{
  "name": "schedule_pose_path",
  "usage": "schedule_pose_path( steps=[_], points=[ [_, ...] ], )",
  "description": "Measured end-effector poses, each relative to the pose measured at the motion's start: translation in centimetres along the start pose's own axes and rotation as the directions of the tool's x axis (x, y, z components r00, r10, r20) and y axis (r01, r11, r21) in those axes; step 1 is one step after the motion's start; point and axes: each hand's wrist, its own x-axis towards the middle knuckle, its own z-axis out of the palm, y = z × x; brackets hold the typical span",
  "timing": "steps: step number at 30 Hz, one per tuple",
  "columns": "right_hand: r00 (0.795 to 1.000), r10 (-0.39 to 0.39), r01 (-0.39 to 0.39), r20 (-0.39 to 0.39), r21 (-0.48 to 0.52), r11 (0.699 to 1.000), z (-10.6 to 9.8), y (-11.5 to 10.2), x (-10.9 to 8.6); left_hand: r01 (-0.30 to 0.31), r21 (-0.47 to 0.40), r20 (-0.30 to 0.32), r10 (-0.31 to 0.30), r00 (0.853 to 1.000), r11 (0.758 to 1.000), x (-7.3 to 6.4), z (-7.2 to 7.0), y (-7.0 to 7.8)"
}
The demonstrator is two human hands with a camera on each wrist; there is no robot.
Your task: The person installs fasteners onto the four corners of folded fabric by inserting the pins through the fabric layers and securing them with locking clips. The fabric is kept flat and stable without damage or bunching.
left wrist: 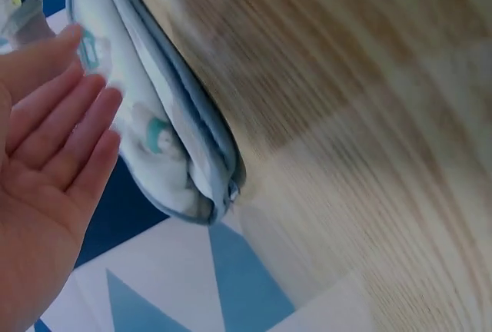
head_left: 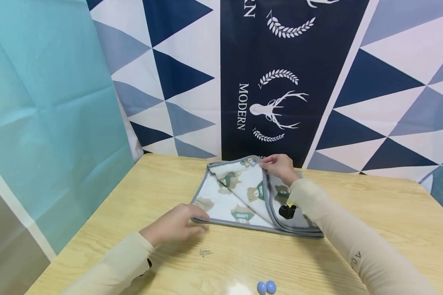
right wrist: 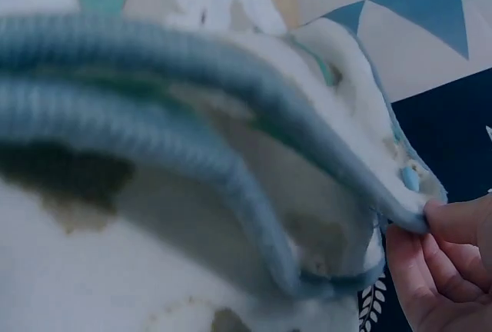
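Observation:
A folded white blanket (head_left: 225, 196) with a bear print and grey-blue edging lies at the table's far middle. My right hand (head_left: 278, 166) pinches its raised far corner between thumb and fingers; the right wrist view shows the edging (right wrist: 415, 220) in that pinch. Close to this corner a small blue oval piece (head_left: 253, 163) sits on the cloth. My left hand (head_left: 181, 223) is at the blanket's near left corner. In the left wrist view its fingers (left wrist: 84, 128) are fairly straight; whether they touch the cloth I cannot tell.
Two blue oval pieces (head_left: 266, 287) lie at the table's near edge. Between them and the blanket are several small clear slivers (head_left: 204, 253). A patterned cloth (head_left: 184, 82) hangs directly behind the wooden table (head_left: 354, 254), with a turquoise panel (head_left: 55, 114) to the left.

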Motion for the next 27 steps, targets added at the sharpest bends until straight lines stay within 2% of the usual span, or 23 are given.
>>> schedule_pose_path(
  steps=[3,5,9,11,13,15,16,19,20,21,23,25,27],
  points=[
    [1.000,-0.015,0.015,-0.008,-0.009,1.000,-0.2,0.0,0.0,-0.047,0.017,0.106,0.045,0.993,0.999,-0.3,-0.1,0.5],
    [0.999,-0.034,0.034,-0.007,-0.022,0.999,-0.1,-0.2,-0.2,-0.079,0.021,0.152,0.075,0.986,0.997,-0.6,-0.1,0.8],
    [0.991,-0.131,0.131,0.005,-0.093,0.987,0.6,-1.3,-0.9,-0.119,-0.002,0.191,0.117,0.975,0.993,-1.2,0.2,1.2],
    [0.979,-0.203,0.205,0.026,-0.139,0.969,1.4,-2.0,-1.5,-0.128,-0.021,0.195,0.130,0.972,0.992,-1.5,0.5,1.3],
    [0.956,-0.284,0.292,0.070,-0.195,0.936,2.3,-2.7,-2.2,-0.142,-0.021,0.192,0.144,0.971,0.990,-1.7,0.8,1.2],
    [0.926,-0.350,0.374,0.139,-0.235,0.897,3.3,-3.5,-3.1,-0.162,-0.012,0.187,0.161,0.969,0.987,-1.9,1.2,1.2],
    [0.905,-0.382,0.419,0.189,-0.243,0.875,3.8,-3.9,-3.5,-0.173,-0.004,0.185,0.171,0.968,0.985,-1.9,1.4,1.1],
    [0.830,-0.441,0.529,0.341,-0.234,0.816,5.3,-5.0,-5.2,-0.202,0.016,0.175,0.196,0.965,0.979,-2.1,1.9,1.0],
    [0.799,-0.461,0.565,0.386,-0.221,0.795,5.8,-5.2,-5.8,-0.211,0.023,0.170,0.204,0.964,0.977,-2.1,2.0,0.9],
    [0.771,-0.472,0.592,0.429,-0.207,0.779,6.2,-5.5,-6.5,-0.219,0.033,0.166,0.210,0.963,0.975,-2.1,2.1,0.9],
    [0.727,-0.476,0.625,0.494,-0.191,0.757,7.1,-6.0,-7.8,-0.234,0.052,0.153,0.224,0.962,0.971,-2.1,2.2,0.9],
    [0.683,-0.492,0.672,0.539,-0.201,0.713,7.8,-6.3,-8.8,-0.238,0.059,0.146,0.227,0.963,0.970,-2.1,2.2,0.9],
    [0.658,-0.490,0.696,0.572,-0.213,0.685,8.5,-6.6,-9.7,-0.236,0.059,0.145,0.225,0.963,0.970,-2.0,2.1,1.0]
  ],
)
